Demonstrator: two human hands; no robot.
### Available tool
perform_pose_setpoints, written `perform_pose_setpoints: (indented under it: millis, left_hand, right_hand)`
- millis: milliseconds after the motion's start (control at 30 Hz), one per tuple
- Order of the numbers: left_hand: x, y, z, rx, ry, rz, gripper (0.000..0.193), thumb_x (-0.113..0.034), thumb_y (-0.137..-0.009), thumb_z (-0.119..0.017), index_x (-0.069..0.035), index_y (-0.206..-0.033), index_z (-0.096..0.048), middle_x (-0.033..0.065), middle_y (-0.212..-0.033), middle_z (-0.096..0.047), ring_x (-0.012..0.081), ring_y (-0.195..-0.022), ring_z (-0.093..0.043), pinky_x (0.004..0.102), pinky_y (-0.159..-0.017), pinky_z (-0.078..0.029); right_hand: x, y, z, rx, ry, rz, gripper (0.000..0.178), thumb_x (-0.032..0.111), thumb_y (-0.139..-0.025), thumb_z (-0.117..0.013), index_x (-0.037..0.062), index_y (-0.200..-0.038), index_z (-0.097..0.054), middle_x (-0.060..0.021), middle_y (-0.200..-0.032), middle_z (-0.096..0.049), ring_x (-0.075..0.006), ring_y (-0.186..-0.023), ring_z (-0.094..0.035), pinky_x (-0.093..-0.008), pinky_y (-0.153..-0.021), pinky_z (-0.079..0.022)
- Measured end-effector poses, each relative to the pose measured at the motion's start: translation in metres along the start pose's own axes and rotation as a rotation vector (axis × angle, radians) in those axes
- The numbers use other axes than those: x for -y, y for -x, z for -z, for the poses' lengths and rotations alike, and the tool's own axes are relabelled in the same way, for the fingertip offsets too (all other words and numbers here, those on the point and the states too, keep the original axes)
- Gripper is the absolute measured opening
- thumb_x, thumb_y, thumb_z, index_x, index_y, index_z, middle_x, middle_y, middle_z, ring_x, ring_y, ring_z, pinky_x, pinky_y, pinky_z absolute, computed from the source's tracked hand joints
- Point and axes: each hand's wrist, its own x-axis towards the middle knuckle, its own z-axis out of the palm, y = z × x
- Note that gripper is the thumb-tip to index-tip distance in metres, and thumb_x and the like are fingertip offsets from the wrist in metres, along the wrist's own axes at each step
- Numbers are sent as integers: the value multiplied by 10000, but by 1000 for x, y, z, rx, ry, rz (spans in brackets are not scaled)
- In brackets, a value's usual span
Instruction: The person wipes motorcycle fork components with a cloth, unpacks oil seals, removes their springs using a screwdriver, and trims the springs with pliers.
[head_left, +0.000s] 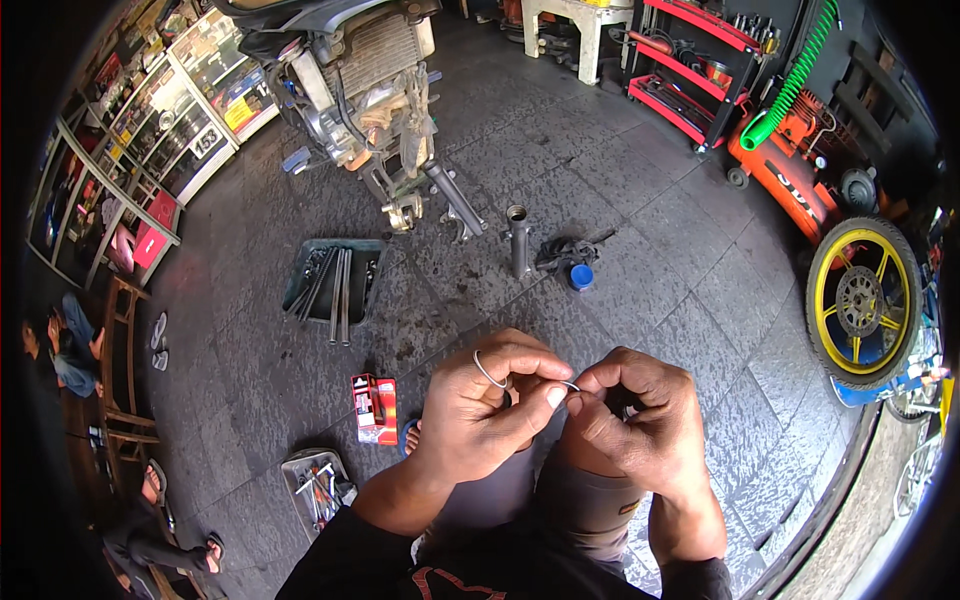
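In front of my knees, both hands are raised close together. My left hand [495, 400] pinches one side of a thin metal wire ring [570, 385] between thumb and index finger. My right hand [640, 410], fingers curled in, pinches the same small piece from the other side. A thin wire loop [489, 370] curves over my left index finger. Whether this loop and the piece between my fingertips are one part, I cannot tell. Most of the piece is hidden by my fingers.
Ahead stand a partly stripped motorcycle [380, 110], an upright fork tube [518, 243] and a blue-lidded jar [581, 277]. Leftward are a tray of metal rods [375, 300], a red box [375, 425] and a tool tray [300, 462]. A yellow wheel [815, 300] and orange compressor [775, 165] stand right.
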Motion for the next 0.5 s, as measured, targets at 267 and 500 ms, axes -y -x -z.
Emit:
perform_pose_setpoints:
  millis: [267,500]
  left_hand:
    - [-1,9,-1,-121,-36,-2,140,51,-853,-708,10,-976,-656,83,-923,-654,66,-692,-606,213,-549,-478]
    - [-6,5,5,-116,-314,-241,183,40,-808,-735,-1,-966,-650,88,-877,-654,108,-669,-619,239,-530,-485]
  right_hand:
    - [-13,8,-23,-55,-344,-47,61,41,-907,-690,-8,-923,-657,-44,-789,-659,-85,-641,-599,-225,-561,-461]
    - [-16,13,-31,31,-845,-257,77,71,-988,-602,0,-969,-626,3,-794,-598,-36,-616,-501,-195,-547,-407]
